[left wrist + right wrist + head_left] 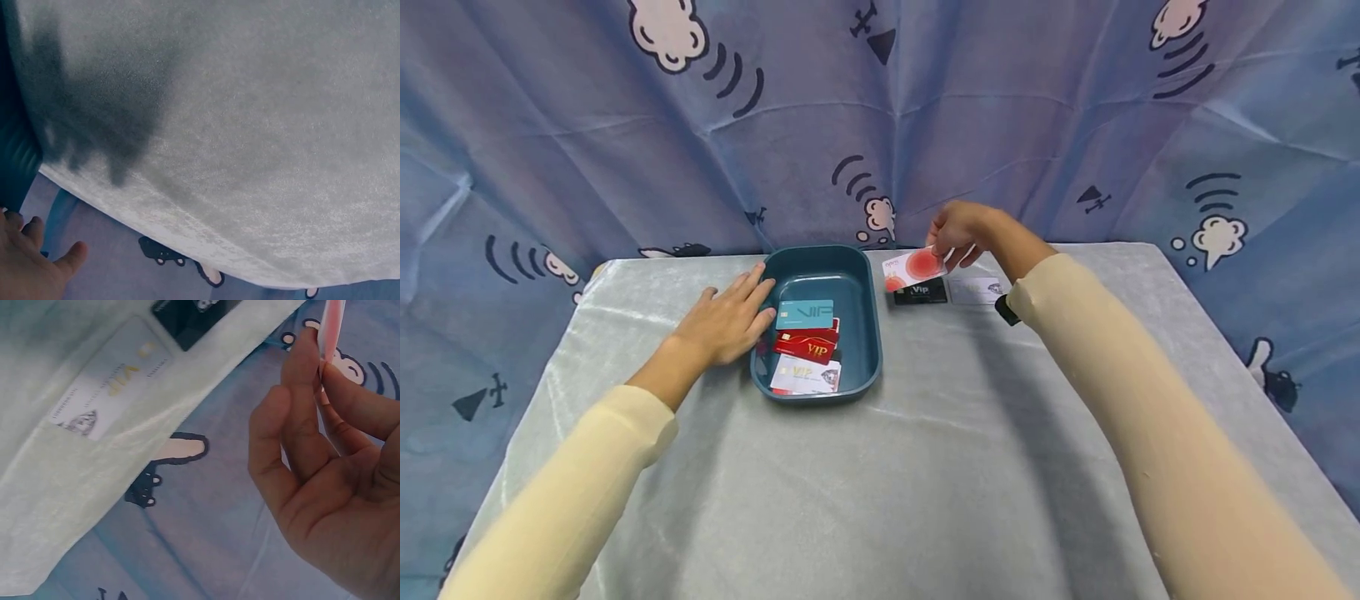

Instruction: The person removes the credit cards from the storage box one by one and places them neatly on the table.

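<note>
Between thumb and fingers, my right hand (961,232) pinches a white card with red circles (916,268); the right wrist view shows that card (331,328) nearly edge-on. It is raised over a black VIP card (923,292), partly covering it in the head view. Beside that lies a white VIP card (976,291) on the table. My left hand (724,321), fingers spread, rests at the left rim of a dark teal tray (867,333). Inside the tray lie a light blue VIP card (805,314), red VIP cards (806,344) and white cards (805,376), overlapping.
A grey cloth covers the table (880,500). Behind its far edge hangs a blue patterned curtain (985,108). A small black object (1007,310) shows at the right wrist, by the sleeve.
</note>
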A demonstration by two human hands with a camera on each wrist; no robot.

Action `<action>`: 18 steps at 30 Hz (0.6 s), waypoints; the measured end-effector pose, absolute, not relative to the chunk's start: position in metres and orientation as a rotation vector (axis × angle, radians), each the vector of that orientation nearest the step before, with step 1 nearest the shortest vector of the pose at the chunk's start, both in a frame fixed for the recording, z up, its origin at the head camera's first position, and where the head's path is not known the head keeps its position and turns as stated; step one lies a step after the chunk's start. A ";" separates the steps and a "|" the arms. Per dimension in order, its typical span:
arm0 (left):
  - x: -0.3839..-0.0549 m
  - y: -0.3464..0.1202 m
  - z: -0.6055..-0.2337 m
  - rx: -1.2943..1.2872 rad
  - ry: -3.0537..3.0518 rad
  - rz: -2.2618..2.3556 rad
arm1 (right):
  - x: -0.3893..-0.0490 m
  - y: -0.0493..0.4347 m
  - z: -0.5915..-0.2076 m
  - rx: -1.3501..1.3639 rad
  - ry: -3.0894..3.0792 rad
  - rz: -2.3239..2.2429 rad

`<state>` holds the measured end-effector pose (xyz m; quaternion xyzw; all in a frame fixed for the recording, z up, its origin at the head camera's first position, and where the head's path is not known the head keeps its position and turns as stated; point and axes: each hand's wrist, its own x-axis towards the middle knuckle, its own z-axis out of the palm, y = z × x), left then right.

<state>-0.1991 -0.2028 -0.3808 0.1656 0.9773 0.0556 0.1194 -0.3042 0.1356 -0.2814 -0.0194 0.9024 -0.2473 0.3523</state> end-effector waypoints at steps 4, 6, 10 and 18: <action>-0.199 -0.202 -0.382 0.485 2.859 0.161 | -0.303 0.145 -0.293 -0.043 2.326 -0.696; -0.199 -0.201 -0.382 0.485 2.859 0.160 | -0.303 0.150 -0.299 -0.031 2.314 -0.733; -0.199 -0.201 -0.382 0.482 2.860 0.160 | -0.305 0.159 -0.310 -0.021 2.267 -0.796; -0.199 -0.203 -0.382 0.484 2.866 0.159 | -0.295 0.165 -0.319 0.008 2.264 -0.809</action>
